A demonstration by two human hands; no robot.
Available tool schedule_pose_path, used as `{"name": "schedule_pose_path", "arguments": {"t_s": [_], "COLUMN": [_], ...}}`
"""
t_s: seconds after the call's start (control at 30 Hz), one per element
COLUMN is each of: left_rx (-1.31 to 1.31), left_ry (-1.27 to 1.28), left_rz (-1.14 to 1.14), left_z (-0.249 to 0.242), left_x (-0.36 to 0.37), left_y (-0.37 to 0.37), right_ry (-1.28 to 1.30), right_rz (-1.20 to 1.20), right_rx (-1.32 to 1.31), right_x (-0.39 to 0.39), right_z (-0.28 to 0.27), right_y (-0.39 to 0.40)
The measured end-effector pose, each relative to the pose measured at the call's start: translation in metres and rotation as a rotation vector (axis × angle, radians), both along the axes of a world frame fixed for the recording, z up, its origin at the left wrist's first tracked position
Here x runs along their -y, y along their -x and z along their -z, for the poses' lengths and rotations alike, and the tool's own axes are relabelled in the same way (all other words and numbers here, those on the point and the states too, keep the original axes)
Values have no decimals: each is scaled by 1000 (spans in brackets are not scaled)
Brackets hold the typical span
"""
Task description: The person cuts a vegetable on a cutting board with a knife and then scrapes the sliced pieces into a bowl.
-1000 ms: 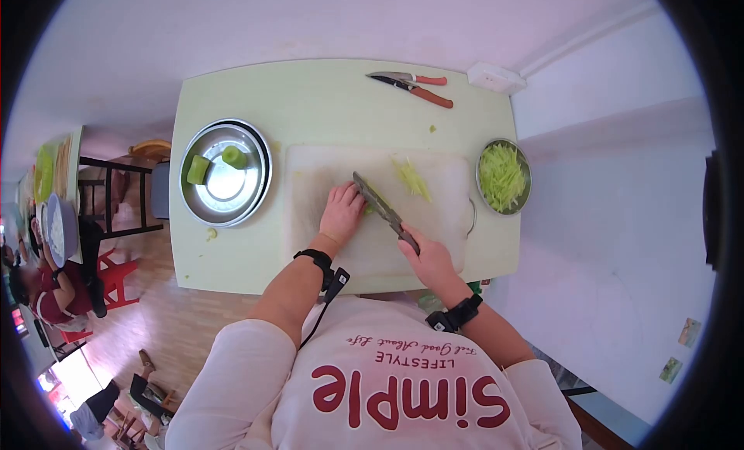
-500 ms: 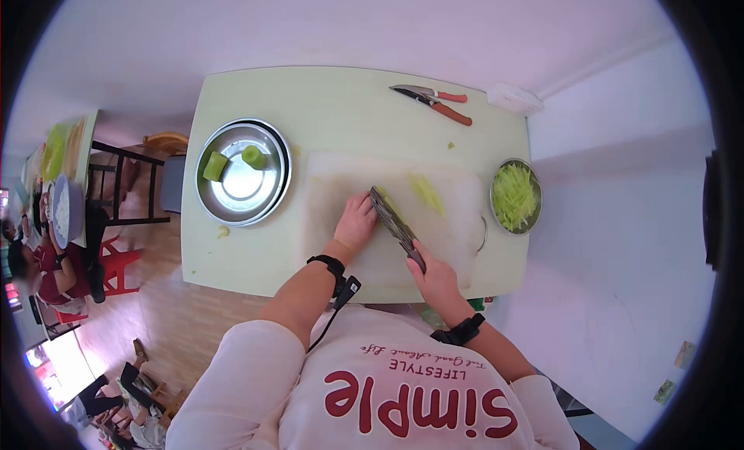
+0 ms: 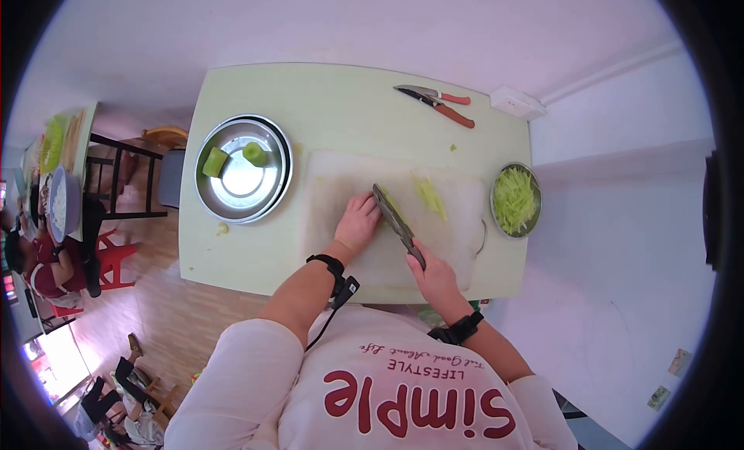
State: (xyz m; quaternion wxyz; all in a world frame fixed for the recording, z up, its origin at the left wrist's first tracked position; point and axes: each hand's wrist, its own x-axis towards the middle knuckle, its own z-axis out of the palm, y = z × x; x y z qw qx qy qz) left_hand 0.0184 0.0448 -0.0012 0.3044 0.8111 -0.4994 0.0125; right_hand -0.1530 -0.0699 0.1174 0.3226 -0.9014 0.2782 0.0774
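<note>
Knife [image 3: 396, 221], gripped by my right fingers [image 3: 429, 266], has turned steeper, seemingly mid-slice; I can't tell what left fingers [image 3: 366, 205] hold.

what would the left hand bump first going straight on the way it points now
Probably the knife blade, just ahead of the left hand; whether they touch is unclear.
</note>
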Motion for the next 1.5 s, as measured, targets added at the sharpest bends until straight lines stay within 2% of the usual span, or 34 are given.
{"name": "schedule_pose_path", "arguments": {"t_s": [0.43, 0.53, 0.6, 0.63, 0.73, 0.8, 0.9, 1.5], "left_rx": [-31, -73, -51, -46, 10, -9, -29, 66], "left_ry": [19, 34, 17, 16, -23, -29, -62, -80], "left_rz": [-13, 28, 66, 68, 94, 88, 76, 125], "left_z": [1, -5, -8, -10, -14, -13, -8, -10], "left_x": [1, -1, -4, -6, -11, -11, -11, -12], "left_y": [-1, -3, -4, -2, 6, 10, 11, 4], "right_ry": [-55, -143, -374, -376, -311, -158, -43, 76], "right_rz": [19, 60, 243, 244, 313, 116, 29, -23], "right_rx": [-44, 43, 60, 65, 95, 107, -2, -9], "right_x": [12, 22, 29, 29, 26, 21, 14, 1], "right_z": [26, 40, 50, 45, 24, 4, -9, -2], "right_y": [3, 7, 9, 7, 10, 12, 16, 21]}}
